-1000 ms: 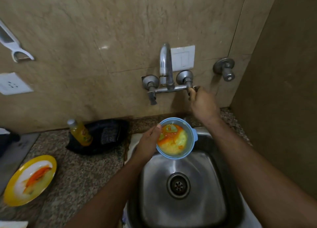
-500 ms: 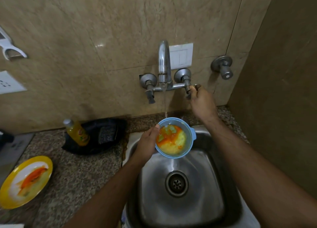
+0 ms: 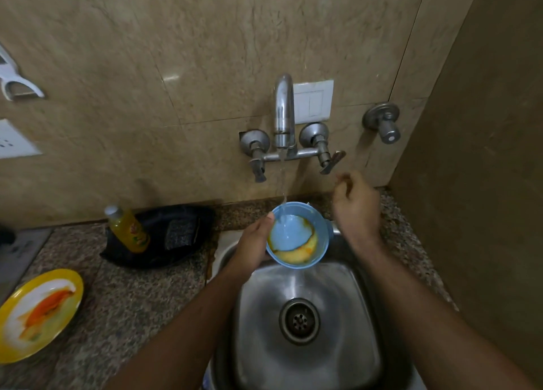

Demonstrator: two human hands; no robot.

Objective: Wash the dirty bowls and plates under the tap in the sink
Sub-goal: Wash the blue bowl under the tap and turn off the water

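We face a wall of beige marble-look tiles (image 3: 152, 66), glossy enough to catch a small patch of light near its middle. A white switch plate (image 3: 313, 101) sits on it, a white socket (image 3: 11, 142) shows at the left edge, and a white holder (image 3: 16, 87) is fixed higher up. To our right a plain brown side wall (image 3: 484, 154) meets the tiles in a corner. Below runs a speckled granite counter (image 3: 126, 295).
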